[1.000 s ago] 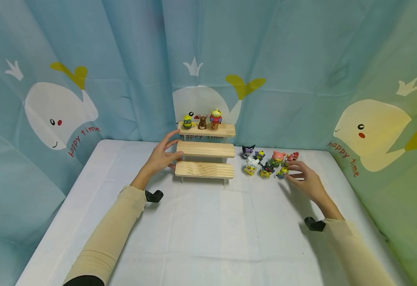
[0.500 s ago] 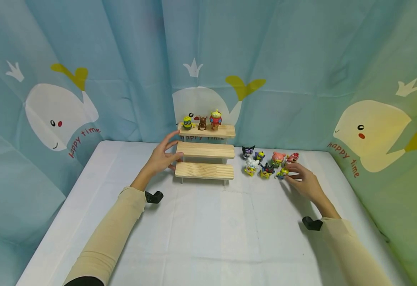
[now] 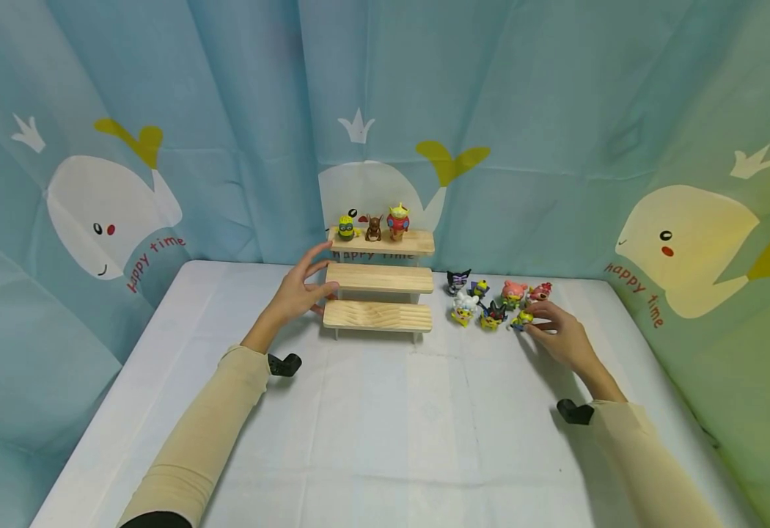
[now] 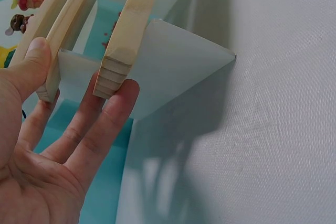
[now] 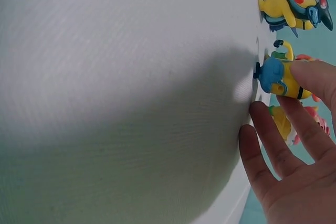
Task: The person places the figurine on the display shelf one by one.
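My left hand [image 3: 298, 291] holds the left ends of a three-tier wooden display stand [image 3: 380, 278]. In the left wrist view, the thumb lies against one board, and the spread fingers [image 4: 124, 98] reach to the end of the lowest board [image 4: 116, 72]. At the right of the table my right hand [image 3: 565, 336] pinches a small Minion figurine [image 3: 521, 319]. The right wrist view shows its blue overalls and yellow body, with the thumb [image 5: 311, 74] on its near side and a finger behind it. The other fingers spread beside it, with fingertips close over the tablecloth.
Several figurines cluster beside the Minion, among them a black-eared Pikachu [image 3: 493, 314], a white-hooded one [image 3: 464, 308] and a pink one [image 3: 513, 292]. The top tier bears a Minion [image 3: 346, 227], a brown mouse-like figure [image 3: 374, 228] and a three-eyed alien [image 3: 398, 221]. A blue curtain [image 3: 543, 110] hangs behind.
My right hand has moved slightly left and closed its thumb and finger onto the Minion figurine. The left hand stays in place on the stand.
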A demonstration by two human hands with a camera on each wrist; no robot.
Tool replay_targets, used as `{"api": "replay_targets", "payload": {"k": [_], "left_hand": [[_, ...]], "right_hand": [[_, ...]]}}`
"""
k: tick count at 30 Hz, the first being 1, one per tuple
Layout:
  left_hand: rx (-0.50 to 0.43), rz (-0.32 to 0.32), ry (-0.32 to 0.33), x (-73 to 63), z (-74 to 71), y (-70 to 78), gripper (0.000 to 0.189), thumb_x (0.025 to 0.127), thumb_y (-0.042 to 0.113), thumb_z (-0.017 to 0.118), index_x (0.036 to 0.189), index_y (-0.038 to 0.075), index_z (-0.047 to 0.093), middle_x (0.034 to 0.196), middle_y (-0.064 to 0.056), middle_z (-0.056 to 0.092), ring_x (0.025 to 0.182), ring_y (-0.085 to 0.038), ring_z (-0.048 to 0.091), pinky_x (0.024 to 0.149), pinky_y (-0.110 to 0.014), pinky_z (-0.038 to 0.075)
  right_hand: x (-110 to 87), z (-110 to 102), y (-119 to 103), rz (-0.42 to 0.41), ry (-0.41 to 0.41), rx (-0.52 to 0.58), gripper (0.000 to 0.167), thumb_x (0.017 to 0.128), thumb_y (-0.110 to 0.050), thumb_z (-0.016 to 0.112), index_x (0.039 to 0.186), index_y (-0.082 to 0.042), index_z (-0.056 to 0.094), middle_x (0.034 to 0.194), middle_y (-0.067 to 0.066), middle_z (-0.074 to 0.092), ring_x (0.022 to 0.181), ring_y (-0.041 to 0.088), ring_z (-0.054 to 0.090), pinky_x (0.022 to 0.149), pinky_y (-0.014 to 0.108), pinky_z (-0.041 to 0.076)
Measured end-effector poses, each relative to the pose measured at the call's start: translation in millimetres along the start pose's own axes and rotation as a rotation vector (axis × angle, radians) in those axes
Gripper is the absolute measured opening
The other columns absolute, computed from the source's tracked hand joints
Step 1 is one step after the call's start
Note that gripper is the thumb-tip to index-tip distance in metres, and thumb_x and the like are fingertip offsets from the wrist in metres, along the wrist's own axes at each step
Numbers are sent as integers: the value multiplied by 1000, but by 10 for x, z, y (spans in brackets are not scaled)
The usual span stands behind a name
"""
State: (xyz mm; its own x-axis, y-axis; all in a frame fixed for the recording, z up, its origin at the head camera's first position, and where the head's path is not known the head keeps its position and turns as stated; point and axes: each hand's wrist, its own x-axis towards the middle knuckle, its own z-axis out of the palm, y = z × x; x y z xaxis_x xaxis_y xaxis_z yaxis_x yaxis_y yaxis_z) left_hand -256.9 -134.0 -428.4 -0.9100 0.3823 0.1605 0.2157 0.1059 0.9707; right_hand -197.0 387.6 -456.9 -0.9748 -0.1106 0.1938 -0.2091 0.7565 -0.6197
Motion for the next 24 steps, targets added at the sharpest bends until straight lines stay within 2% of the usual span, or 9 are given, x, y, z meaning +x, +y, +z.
{"api": "replay_targets", "payload": {"k": [7, 16, 24], "left_hand": [[8, -9, 2, -6, 4, 19, 78, 101, 12, 69, 164, 30, 26, 164, -20, 31, 89, -42, 74, 67, -74, 53], [-6, -6, 7, -2, 9, 35, 78, 100, 13, 69, 163, 32, 28, 164, -25, 29, 89, -41, 74, 68, -77, 51], [-5, -13, 2, -3, 11, 23, 79, 100, 10, 68, 164, 30, 26, 164, -26, 28, 87, -41, 74, 67, -74, 53]], "right_hand": [[16, 4, 20, 36, -10, -4, 34, 98, -4, 69, 131, 0, 59, 130, 33, 62, 104, 50, 68, 90, 65, 54], [17, 2, 51, 28, -1, -2, 35, 99, -6, 69, 132, 0, 59, 130, 34, 62, 104, 51, 68, 90, 66, 54], [9, 9, 48, 29, 1, -8, 34, 99, -7, 69, 131, -1, 59, 129, 33, 63, 104, 51, 68, 90, 66, 53]]}}
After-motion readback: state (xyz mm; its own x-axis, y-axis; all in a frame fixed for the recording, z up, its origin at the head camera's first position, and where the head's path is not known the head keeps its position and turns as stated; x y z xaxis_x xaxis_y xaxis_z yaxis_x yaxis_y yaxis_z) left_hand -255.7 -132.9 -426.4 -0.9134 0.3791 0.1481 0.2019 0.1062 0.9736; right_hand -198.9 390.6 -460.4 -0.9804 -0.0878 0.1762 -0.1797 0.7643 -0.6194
